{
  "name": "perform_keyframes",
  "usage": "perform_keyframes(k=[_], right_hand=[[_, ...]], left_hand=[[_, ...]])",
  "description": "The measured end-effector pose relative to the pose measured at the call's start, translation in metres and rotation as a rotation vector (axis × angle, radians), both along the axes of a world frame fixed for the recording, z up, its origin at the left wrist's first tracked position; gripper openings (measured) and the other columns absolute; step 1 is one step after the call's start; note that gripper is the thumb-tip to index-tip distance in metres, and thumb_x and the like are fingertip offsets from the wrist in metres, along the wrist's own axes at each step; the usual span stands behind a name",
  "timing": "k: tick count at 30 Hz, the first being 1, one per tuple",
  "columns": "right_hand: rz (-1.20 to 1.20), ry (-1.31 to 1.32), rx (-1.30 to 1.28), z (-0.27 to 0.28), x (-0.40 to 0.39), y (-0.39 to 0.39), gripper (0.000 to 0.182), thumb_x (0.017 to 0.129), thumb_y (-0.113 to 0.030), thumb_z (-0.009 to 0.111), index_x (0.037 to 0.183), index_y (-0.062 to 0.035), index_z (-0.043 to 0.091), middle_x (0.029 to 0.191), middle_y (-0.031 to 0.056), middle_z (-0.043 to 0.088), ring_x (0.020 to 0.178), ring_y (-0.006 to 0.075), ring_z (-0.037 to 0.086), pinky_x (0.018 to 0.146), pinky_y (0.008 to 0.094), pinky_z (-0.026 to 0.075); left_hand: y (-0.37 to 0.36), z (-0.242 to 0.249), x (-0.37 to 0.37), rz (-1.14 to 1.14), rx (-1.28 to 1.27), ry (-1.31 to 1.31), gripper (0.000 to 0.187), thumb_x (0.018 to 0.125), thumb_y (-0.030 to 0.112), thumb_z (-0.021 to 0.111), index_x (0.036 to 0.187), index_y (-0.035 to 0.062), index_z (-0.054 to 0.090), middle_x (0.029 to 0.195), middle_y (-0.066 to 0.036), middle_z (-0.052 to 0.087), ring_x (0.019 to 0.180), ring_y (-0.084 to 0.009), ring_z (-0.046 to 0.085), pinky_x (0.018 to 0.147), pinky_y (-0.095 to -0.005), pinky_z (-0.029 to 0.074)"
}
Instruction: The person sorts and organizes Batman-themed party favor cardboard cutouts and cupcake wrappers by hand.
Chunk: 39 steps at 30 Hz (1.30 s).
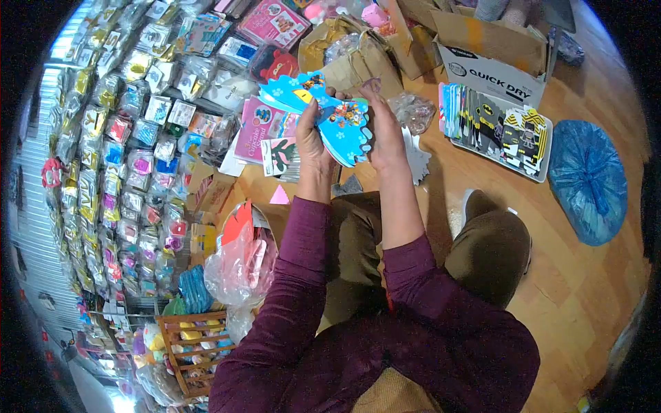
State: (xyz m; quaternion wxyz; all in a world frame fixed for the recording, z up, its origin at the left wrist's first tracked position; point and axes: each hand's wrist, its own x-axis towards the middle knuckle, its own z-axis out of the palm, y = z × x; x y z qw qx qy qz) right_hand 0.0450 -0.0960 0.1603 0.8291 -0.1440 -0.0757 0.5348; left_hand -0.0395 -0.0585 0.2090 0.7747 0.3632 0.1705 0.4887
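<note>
Light-blue card cutouts (339,138) with wavy edges, paw prints and small cartoon figures are held up in front of me. My left hand (313,141) grips them from the left, its thumb pressed on the printed face. At their right edge, my right hand (387,134) closes round the side, some of its fingers hidden behind the card. Below the hands, on the floor, lie a pink triangle (279,195) and a grey scrap (348,186). A white wavy-edged cutout (415,158) shows just past my right wrist.
To the right are a white tray (490,160) of upright printed cards, a tied blue plastic bag (591,182) and a cardboard box (489,65). Pink packs (255,131) lie at the left, before a wall of hanging bagged goods (141,162). A plastic-lined bin (241,265) stands by my left arm.
</note>
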Motion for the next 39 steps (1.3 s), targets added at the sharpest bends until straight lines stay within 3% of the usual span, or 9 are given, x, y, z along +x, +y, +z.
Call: perform_keyframes(k=[5, 9, 11, 12, 15, 16, 20, 29, 39], right_hand=[[0.222, -0.138, 0.006, -0.011, 0.007, -0.008, 0.037, 0.080, -0.020, 0.056, 0.111, -0.0027, 0.048, 0.099, 0.0049, 0.055, 0.088, 0.0121, 0.053, 0.075, 0.0242, 0.043], [0.183, -0.208, 0.097, -0.020, -0.006, -0.002, 0.034, 0.077, -0.011, 0.058, 0.108, 0.0001, 0.050, 0.097, 0.0053, 0.057, 0.086, 0.0126, 0.055, 0.076, 0.0255, 0.044], [0.163, -0.180, 0.107, -0.022, -0.008, 0.000, 0.029, 0.078, -0.012, 0.058, 0.104, 0.0004, 0.053, 0.093, 0.0055, 0.059, 0.082, 0.0126, 0.057, 0.072, 0.0249, 0.045], [0.169, -0.181, 0.108, -0.022, -0.007, 0.000, 0.029, 0.078, -0.012, 0.058, 0.104, 0.0004, 0.053, 0.093, 0.0055, 0.059, 0.082, 0.0126, 0.057, 0.072, 0.0249, 0.045], [0.230, -0.103, 0.124, -0.023, -0.006, 0.000, 0.030, 0.079, -0.013, 0.057, 0.105, 0.0017, 0.052, 0.093, 0.0053, 0.058, 0.082, 0.0119, 0.057, 0.072, 0.0242, 0.045], [0.288, -0.068, 0.116, -0.024, -0.007, -0.001, 0.030, 0.080, -0.013, 0.056, 0.105, 0.0022, 0.052, 0.093, 0.0063, 0.059, 0.081, 0.0121, 0.057, 0.071, 0.0238, 0.046], [0.431, 0.032, 0.173, -0.038, -0.021, 0.013, 0.028, 0.082, -0.012, 0.051, 0.104, 0.0030, 0.051, 0.092, 0.0097, 0.059, 0.077, 0.0134, 0.059, 0.067, 0.0229, 0.048], [0.517, 0.153, 0.087, -0.052, -0.036, 0.025, 0.025, 0.081, -0.011, 0.050, 0.101, 0.0025, 0.052, 0.087, 0.0106, 0.060, 0.072, 0.0146, 0.060, 0.062, 0.0237, 0.050], [0.333, -0.077, 0.123, -0.032, -0.032, 0.012, 0.025, 0.080, -0.009, 0.051, 0.103, 0.0017, 0.052, 0.094, 0.0086, 0.058, 0.081, 0.0146, 0.058, 0.069, 0.0246, 0.048]], left_hand=[[0.001, 0.002, 0.001, 0.028, 0.122, 0.114, 0.035, 0.076, 0.018, 0.059, 0.103, -0.0015, 0.048, 0.092, -0.015, 0.057, 0.088, -0.0254, 0.056, 0.080, -0.0395, 0.045], [-0.002, 0.004, -0.003, -0.028, 0.190, 0.193, 0.036, 0.075, 0.018, 0.061, 0.103, -0.0007, 0.047, 0.091, -0.016, 0.058, 0.085, -0.0243, 0.057, 0.078, -0.0382, 0.046], [0.002, 0.004, -0.004, 0.010, 0.275, 0.400, 0.034, 0.075, 0.017, 0.061, 0.101, -0.0001, 0.048, 0.090, -0.015, 0.058, 0.083, -0.0237, 0.058, 0.076, -0.0370, 0.047], [0.003, 0.004, -0.006, 0.049, 0.359, 0.522, 0.040, 0.078, 0.028, 0.059, 0.103, -0.0001, 0.047, 0.094, -0.017, 0.057, 0.085, -0.0242, 0.057, 0.077, -0.0374, 0.047], [0.002, 0.003, -0.012, -0.069, 0.258, 0.303, 0.052, 0.079, 0.043, 0.052, 0.108, 0.0005, 0.045, 0.100, -0.018, 0.054, 0.090, -0.0252, 0.056, 0.078, -0.0386, 0.046], [0.009, -0.001, -0.015, -0.100, 0.223, 0.305, 0.070, 0.076, 0.057, 0.047, 0.112, -0.0026, 0.041, 0.106, -0.019, 0.052, 0.095, -0.0261, 0.054, 0.081, -0.0395, 0.044], [0.018, -0.003, -0.017, -0.098, 0.123, 0.207, 0.081, 0.070, 0.062, 0.050, 0.107, -0.0090, 0.044, 0.098, -0.020, 0.055, 0.092, -0.0261, 0.055, 0.080, -0.0365, 0.044], [0.017, -0.002, -0.021, 0.064, 0.158, 0.467, 0.064, 0.076, 0.056, 0.048, 0.097, -0.0046, 0.050, 0.078, -0.014, 0.059, 0.069, -0.0193, 0.057, 0.060, -0.0284, 0.047], [0.015, -0.002, -0.029, -0.047, 0.132, 0.084, 0.070, 0.073, 0.057, 0.051, 0.110, -0.0026, 0.044, 0.099, -0.017, 0.055, 0.088, -0.0268, 0.056, 0.078, -0.0387, 0.045]])
